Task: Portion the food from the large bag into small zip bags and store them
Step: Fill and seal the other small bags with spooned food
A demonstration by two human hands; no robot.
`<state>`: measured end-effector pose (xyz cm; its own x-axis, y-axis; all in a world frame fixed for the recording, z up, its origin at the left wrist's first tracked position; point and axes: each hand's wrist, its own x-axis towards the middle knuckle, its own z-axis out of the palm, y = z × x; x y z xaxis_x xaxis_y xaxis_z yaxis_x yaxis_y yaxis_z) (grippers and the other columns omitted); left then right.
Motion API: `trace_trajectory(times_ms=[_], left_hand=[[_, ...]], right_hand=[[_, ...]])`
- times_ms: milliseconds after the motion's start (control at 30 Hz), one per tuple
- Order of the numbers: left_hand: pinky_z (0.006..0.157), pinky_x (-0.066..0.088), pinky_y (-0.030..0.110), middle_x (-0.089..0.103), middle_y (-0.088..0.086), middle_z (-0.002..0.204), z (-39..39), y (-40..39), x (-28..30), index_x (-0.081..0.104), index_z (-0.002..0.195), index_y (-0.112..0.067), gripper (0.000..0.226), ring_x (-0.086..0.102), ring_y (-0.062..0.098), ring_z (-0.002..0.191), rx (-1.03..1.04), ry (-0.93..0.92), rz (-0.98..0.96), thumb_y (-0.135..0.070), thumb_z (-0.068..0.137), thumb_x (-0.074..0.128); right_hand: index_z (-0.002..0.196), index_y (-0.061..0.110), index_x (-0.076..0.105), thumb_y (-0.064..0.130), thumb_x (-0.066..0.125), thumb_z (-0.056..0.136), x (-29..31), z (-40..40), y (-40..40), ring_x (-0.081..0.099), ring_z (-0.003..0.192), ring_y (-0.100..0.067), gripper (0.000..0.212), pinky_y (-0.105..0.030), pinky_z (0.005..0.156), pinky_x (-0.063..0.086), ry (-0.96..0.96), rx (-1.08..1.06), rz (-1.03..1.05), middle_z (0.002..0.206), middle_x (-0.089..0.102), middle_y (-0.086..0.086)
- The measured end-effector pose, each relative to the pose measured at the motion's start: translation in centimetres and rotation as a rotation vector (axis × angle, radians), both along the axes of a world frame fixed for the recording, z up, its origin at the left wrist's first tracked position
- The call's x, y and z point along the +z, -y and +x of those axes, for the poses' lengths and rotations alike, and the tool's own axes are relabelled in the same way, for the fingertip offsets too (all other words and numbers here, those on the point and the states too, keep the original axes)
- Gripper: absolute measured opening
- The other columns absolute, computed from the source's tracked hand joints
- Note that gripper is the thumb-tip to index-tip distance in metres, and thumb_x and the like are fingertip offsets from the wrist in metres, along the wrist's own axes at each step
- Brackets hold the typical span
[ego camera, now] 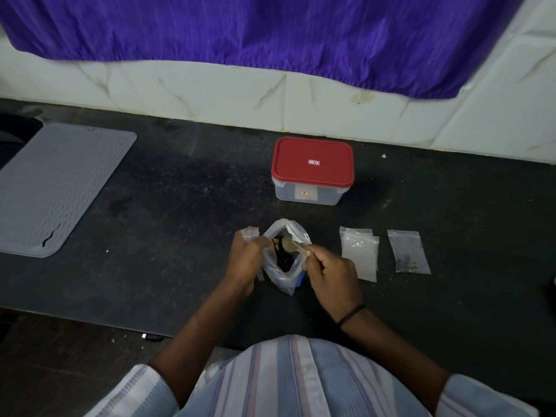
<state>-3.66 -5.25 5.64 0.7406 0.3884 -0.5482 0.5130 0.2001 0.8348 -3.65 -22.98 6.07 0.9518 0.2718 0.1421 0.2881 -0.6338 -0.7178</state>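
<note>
2 hands work over a dark stone counter [180,188] that runs along a wall of pale, veined tiles [210,85]; a purple cloth [270,28] hangs down over the upper part of that wall. The counter surface is mottled black, with a few smudges and pale specks on it. At its left end lies a grey ribbed mat [57,188], torn near its front edge.

Near the front edge, the large bag [284,260] stands open, dark food showing inside. The left hand [245,263] has its fingers curled round a small clear zip bag [251,233], held just beside the big bag's mouth. The right hand [331,275] pinches the handle of a pale spoon [293,246] — its bowl sits over the opening of the large bag.

To the right, flat on the counter, lie 2 overlapping empty zip bags [359,254] and, a little apart, 1 filled zip bag [409,251] with a few dark pieces at its bottom. Behind them, closer to the wall, a clear container [310,195] stands with its red lid [313,161] on.

A black band [352,314] circles the right wrist, and a striped shirt [301,380] fills the bottom of the view.
</note>
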Motion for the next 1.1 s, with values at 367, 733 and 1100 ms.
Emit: trace_trajectory(times_ms=[367, 733, 1100], left_hand=[[0.098, 0.05, 0.053, 0.062, 0.018, 0.122, 0.3, -0.1, -0.4, 0.055, 0.125, -0.007, 0.061, 0.061, 0.033, 0.112, 0.057, 0.029, -0.091, -0.028, 0.068, 0.063], [0.071, 0.051, 0.037, 0.059, 0.005, 0.09, 0.1, -1.0, -0.7, 0.053, 0.125, -0.003, 0.074, 0.062, 0.017, 0.084, -0.019, 0.108, -0.225, -0.021, 0.058, 0.078], [0.071, 0.049, 0.029, 0.061, 0.001, 0.094, -0.4, -0.8, -0.8, 0.052, 0.113, -0.014, 0.03, 0.063, 0.013, 0.085, -0.117, 0.195, 0.063, -0.01, 0.089, 0.07]], right_hand=[[0.114, 0.015, 0.066, 0.014, 0.049, 0.099, -1.0, -0.2, -0.5, 0.066, 0.067, -0.009, 0.023, -0.023, 0.064, 0.055, -0.404, -0.149, 0.4, 0.075, 0.071, -0.003], [0.108, 0.013, 0.066, 0.013, 0.045, 0.101, -0.1, 0.0, -0.2, 0.065, 0.068, -0.018, 0.022, -0.026, 0.062, 0.055, -0.589, -0.235, 0.662, 0.08, 0.072, -0.012], [0.104, 0.008, 0.067, 0.015, 0.047, 0.1, 0.4, -0.2, 0.4, 0.066, 0.068, -0.021, 0.021, -0.032, 0.063, 0.055, -0.611, -0.3, 0.705, 0.08, 0.072, -0.014]])
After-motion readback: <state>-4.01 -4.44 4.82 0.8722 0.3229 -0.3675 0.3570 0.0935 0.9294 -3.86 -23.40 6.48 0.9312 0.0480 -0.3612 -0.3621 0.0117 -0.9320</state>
